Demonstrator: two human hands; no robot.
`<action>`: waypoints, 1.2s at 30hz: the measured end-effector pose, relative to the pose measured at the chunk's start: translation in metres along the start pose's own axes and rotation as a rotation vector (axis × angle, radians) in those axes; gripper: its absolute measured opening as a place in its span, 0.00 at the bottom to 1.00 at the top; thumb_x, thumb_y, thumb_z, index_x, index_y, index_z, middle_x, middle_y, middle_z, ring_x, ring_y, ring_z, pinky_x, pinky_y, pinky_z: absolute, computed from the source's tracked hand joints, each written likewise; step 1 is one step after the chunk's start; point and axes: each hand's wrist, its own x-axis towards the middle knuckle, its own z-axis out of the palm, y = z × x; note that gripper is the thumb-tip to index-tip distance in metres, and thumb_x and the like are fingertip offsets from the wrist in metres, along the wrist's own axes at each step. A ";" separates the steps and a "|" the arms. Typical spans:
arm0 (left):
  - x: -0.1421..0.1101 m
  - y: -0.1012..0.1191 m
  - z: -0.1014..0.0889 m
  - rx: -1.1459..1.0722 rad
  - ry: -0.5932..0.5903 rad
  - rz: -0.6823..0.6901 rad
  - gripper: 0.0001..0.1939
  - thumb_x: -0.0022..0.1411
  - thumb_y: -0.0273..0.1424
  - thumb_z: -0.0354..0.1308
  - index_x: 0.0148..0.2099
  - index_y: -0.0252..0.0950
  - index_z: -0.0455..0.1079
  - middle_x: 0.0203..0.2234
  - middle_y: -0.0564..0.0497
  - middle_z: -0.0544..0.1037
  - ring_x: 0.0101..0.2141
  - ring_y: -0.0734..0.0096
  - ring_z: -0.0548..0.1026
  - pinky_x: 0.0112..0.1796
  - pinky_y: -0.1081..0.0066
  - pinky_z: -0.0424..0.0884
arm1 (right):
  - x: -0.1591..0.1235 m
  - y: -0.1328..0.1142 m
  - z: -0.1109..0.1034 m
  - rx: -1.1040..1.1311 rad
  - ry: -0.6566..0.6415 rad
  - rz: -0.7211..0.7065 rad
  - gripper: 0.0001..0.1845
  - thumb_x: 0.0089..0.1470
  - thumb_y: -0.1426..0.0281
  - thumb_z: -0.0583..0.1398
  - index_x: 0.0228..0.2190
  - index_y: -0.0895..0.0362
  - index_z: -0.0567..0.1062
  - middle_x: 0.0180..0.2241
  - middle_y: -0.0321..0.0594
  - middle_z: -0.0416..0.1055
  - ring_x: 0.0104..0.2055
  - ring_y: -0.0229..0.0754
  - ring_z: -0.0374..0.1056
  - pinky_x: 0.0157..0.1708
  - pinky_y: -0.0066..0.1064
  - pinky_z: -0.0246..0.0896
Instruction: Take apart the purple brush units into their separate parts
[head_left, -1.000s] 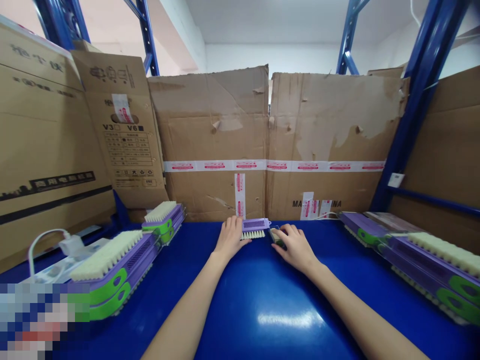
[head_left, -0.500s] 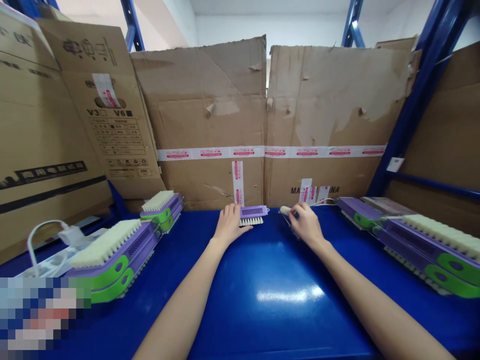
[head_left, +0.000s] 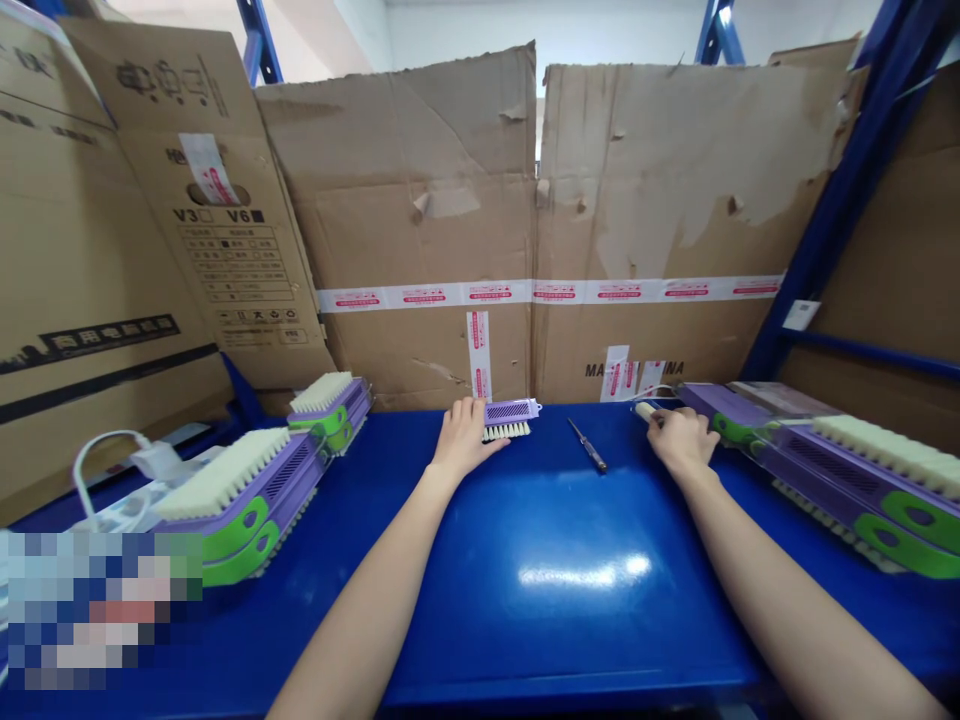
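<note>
At the back of the blue tabletop, my left hand (head_left: 461, 437) is closed on one end of a purple brush (head_left: 511, 411); its cream bristles point down. My right hand (head_left: 681, 440) is closed around a small cream, rounded piece (head_left: 643, 410), whose tip shows beyond the fingers; the rest is hidden. Between the two hands lies a slim screwdriver (head_left: 589, 447) with a dark, see-through handle, touched by neither hand. Right beside my right hand are stacked purple and green brushes (head_left: 817, 460).
More purple and green brushes (head_left: 247, 500) are stacked at the left, near a white power strip (head_left: 131, 510) with a plugged-in cable. Cardboard sheets (head_left: 420, 230) wall off the back. A blue metal post (head_left: 825, 210) rises at the right. The lower left corner is pixelated.
My right hand has moved to the right with the cream piece, towards the right-hand brushes. The screwdriver, mostly hidden by that hand before, now shows fully. My left hand stays on the brush.
</note>
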 end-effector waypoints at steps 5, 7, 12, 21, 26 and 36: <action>0.001 0.000 0.001 -0.011 -0.011 -0.019 0.34 0.54 0.47 0.63 0.55 0.34 0.56 0.47 0.41 0.68 0.47 0.53 0.67 0.43 0.60 0.65 | 0.003 0.007 0.000 0.010 -0.042 0.149 0.22 0.56 0.68 0.51 0.49 0.53 0.76 0.46 0.52 0.70 0.49 0.57 0.64 0.46 0.50 0.59; 0.001 0.000 0.002 -0.014 -0.004 -0.013 0.34 0.55 0.47 0.62 0.55 0.34 0.56 0.47 0.41 0.68 0.47 0.53 0.67 0.43 0.60 0.65 | 0.005 0.011 0.000 0.023 -0.064 0.170 0.23 0.56 0.67 0.51 0.51 0.53 0.74 0.46 0.52 0.70 0.49 0.57 0.65 0.46 0.49 0.60; 0.001 0.000 0.004 -0.016 0.008 -0.007 0.32 0.56 0.47 0.61 0.55 0.34 0.56 0.46 0.41 0.68 0.46 0.53 0.67 0.42 0.60 0.66 | 0.009 0.016 0.000 0.006 -0.107 0.169 0.26 0.55 0.63 0.51 0.54 0.54 0.71 0.47 0.54 0.69 0.51 0.60 0.64 0.47 0.51 0.59; 0.001 0.000 0.004 -0.040 -0.002 -0.024 0.35 0.54 0.47 0.62 0.56 0.33 0.56 0.47 0.40 0.68 0.48 0.52 0.66 0.44 0.60 0.65 | 0.007 0.016 0.004 -0.032 -0.095 0.146 0.27 0.54 0.62 0.50 0.53 0.60 0.69 0.50 0.58 0.65 0.53 0.61 0.61 0.48 0.53 0.56; 0.000 -0.002 0.007 -0.072 0.008 -0.019 0.34 0.56 0.47 0.61 0.57 0.35 0.55 0.47 0.40 0.68 0.48 0.52 0.66 0.45 0.58 0.65 | 0.004 0.012 0.006 -0.014 0.008 0.096 0.29 0.54 0.61 0.49 0.52 0.64 0.68 0.53 0.60 0.62 0.54 0.61 0.59 0.47 0.51 0.58; 0.001 -0.002 0.008 -0.052 -0.005 -0.024 0.35 0.55 0.47 0.62 0.56 0.34 0.55 0.47 0.39 0.68 0.49 0.51 0.66 0.44 0.58 0.66 | 0.008 0.012 0.010 -0.176 -0.082 -0.032 0.27 0.56 0.61 0.48 0.48 0.63 0.73 0.52 0.54 0.64 0.53 0.59 0.56 0.48 0.51 0.55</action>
